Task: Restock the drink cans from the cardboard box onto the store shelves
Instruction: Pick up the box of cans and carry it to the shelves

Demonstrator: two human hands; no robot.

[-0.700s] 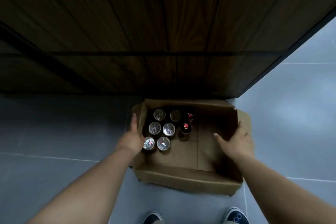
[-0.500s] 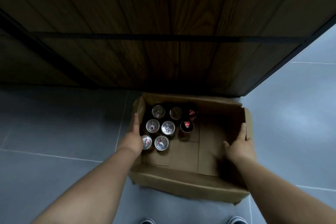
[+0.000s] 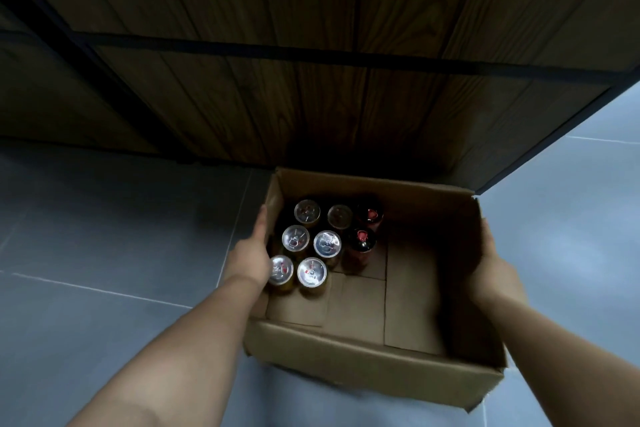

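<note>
Head view — left hand (image 3: 247,255) flat on box (image 3: 363,354); right hand (image 3: 493,270) unclear; shelf unit (image 3: 311,97) beyond

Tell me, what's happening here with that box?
A person holds an open cardboard box between both hands, the left hand pressed on its left wall, the right hand on its right wall, before dark wooden shelving. Eight drink cans stand upright in its far-left corner. Neither hand holds a can.

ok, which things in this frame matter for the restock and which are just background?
Job: cardboard box; six silver-topped cans and two red-topped cans inside it; left hand and right hand on its side walls; dark wooden shelving behind.
Just there: grey tiled floor.
</note>
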